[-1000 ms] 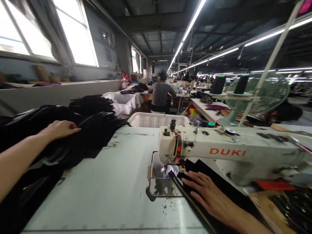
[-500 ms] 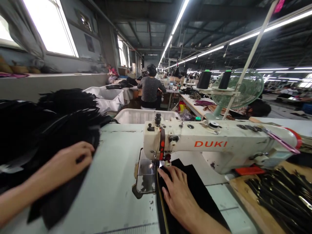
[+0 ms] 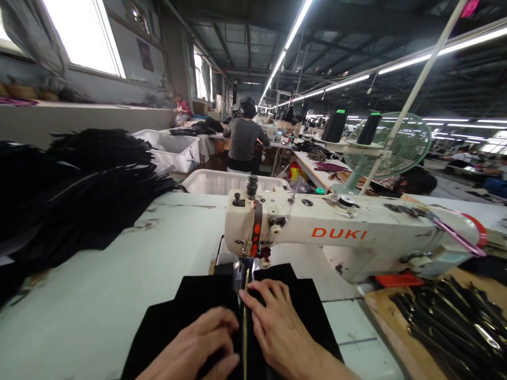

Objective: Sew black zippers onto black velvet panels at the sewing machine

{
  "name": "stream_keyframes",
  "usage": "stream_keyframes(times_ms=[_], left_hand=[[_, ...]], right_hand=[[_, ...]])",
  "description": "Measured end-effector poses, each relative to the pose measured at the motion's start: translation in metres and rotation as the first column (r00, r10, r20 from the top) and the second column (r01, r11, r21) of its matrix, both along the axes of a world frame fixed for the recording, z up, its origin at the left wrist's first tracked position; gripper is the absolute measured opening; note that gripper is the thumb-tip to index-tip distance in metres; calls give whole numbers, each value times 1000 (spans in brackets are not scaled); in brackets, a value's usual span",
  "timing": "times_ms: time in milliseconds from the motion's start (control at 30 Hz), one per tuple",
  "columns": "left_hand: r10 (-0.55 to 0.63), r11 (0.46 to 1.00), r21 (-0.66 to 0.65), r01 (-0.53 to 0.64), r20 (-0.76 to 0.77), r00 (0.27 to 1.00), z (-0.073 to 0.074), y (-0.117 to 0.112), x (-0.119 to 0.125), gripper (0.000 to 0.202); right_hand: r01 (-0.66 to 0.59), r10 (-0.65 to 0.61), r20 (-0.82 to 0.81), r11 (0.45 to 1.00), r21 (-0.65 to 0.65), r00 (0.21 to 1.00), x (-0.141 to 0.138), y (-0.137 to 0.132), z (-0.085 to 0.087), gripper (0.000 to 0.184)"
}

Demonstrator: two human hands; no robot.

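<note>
A gold-toothed zipper [image 3: 245, 343] on black tape runs straight up under the presser foot [image 3: 240, 269] of the sewing machine [image 3: 293, 227]. On its left lies a black fabric piece [image 3: 166, 322] with a stepped upper edge; a second black fabric piece [image 3: 317, 311] is on its right. My left hand [image 3: 202, 343] is on the left piece close to the zipper, fingers curled and pinching the cloth. With fingers stretched out, my right hand [image 3: 277, 322] lies flat on the right piece, its index fingertip beside the zipper teeth.
A tall pile of black fabric pieces [image 3: 79, 200] fills the table's left side. Many black zippers with gold teeth [image 3: 451, 316] lie at the right. Behind the machine are a white bin [image 3: 222, 182], thread cones [image 3: 335, 126], a green fan [image 3: 407, 142] and a seated person [image 3: 245, 140].
My left hand has moved from the pile to the zipper, bringing a black fabric piece to the left of the presser foot. My right hand stays on the right piece.
</note>
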State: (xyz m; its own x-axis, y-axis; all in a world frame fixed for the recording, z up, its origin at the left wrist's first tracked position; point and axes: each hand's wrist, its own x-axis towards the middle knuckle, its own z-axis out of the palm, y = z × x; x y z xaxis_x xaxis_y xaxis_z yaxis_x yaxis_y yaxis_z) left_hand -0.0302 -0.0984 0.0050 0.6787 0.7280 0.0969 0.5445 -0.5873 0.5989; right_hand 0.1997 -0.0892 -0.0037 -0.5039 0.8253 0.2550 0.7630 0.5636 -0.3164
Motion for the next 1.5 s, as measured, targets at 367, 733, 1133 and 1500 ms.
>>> stream_keyframes(times_ms=[367, 733, 1133, 1500], left_hand=[[167, 916, 375, -144, -29, 986, -28, 15, 0, 33], [-317, 945, 20, 325, -171, 933, 39, 105, 8, 40], [-342, 937, 10, 349, -176, 923, 40, 105, 0, 43], [-414, 902, 83, 423, -111, 904, 30, 100, -6, 17]], right_hand=[[-33, 33, -20, 999, 8, 999, 0, 1, 5, 45], [-49, 48, -47, 999, -17, 998, 1, -1, 5, 48], [-40, 38, -69, 999, -15, 997, 1, -1, 3, 47], [-40, 38, -78, 999, -17, 996, 2, -2, 4, 44]])
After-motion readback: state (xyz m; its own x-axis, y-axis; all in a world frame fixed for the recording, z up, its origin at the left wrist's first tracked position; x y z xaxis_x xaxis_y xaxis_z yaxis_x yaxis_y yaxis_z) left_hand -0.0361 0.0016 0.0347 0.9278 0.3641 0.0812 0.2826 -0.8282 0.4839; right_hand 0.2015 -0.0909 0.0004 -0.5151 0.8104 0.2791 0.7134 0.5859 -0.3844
